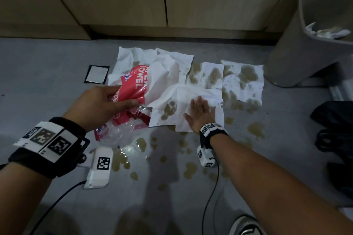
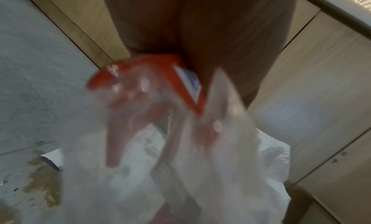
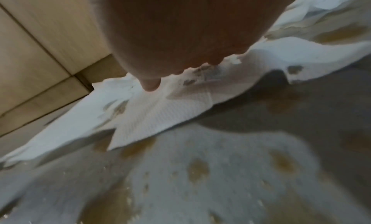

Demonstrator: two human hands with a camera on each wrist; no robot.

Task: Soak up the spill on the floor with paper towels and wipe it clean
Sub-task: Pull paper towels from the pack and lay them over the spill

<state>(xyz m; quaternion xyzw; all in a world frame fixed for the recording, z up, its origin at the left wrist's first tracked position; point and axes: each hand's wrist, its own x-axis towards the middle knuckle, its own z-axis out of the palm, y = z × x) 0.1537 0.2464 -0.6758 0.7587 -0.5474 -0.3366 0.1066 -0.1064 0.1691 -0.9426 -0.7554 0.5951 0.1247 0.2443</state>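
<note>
The right hand [image 1: 200, 114] lies flat with straight fingers on a white paper towel [image 1: 198, 99] and presses it to the floor [image 1: 47, 74]. The left hand [image 1: 107, 105] grasps the red and clear towel package [image 1: 131, 89], its fingers curled round the plastic.

To do this pressing well, I think the palm should stay flat and push straight down, without sliding, so the sheet drinks the liquid and does not smear it. It is better to wait until the paper turns brown before lifting.

The brown spill [image 1: 189, 170] lies mostly at 6 o'clock from the right hand, as many separate drops and puddles on the floor, not covered yet. More soaked towels [image 1: 242, 80] lie at 1 o'clock. These lower puddles probably need fresh sheets from the package. The grey bin [image 1: 298, 44] stands at 2 o'clock with used paper inside.
</note>
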